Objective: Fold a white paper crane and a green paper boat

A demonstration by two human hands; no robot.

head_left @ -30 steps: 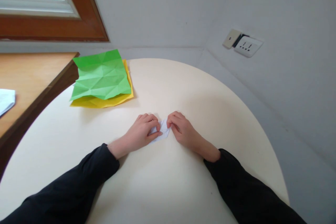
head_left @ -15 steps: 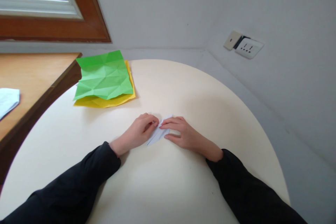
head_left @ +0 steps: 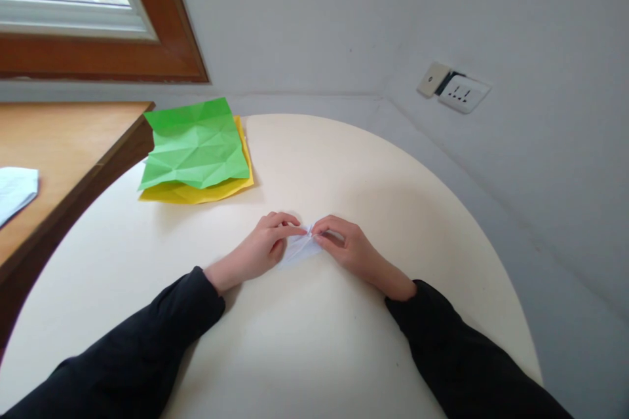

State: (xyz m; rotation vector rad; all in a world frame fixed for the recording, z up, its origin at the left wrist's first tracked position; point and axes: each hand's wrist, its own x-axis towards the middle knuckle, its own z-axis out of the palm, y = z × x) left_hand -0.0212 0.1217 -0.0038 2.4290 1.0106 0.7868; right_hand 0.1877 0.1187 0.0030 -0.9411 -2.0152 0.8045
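A small piece of folded white paper (head_left: 297, 251) lies on the round table between my two hands. My left hand (head_left: 259, 246) is on the paper's left side, its index finger stretched to the middle fold and its thumb curled below, keeping hold of the sheet. From the right, the thumb and index finger of my right hand (head_left: 352, 245) pinch the paper near its upper right part. The fingertips of both hands nearly meet there and hide some of the folds.
A creased green sheet (head_left: 196, 144) rests on a yellow sheet (head_left: 187, 192) at the table's back left. The white round table (head_left: 314, 340) stands near the wall, which has a socket (head_left: 462, 93). To the left, a wooden desk (head_left: 73, 137) carries white paper (head_left: 17, 190).
My right hand's fingers have gone from lying over the paper to a pinch at its upper right. My left index finger has stretched rightward onto the middle fold.
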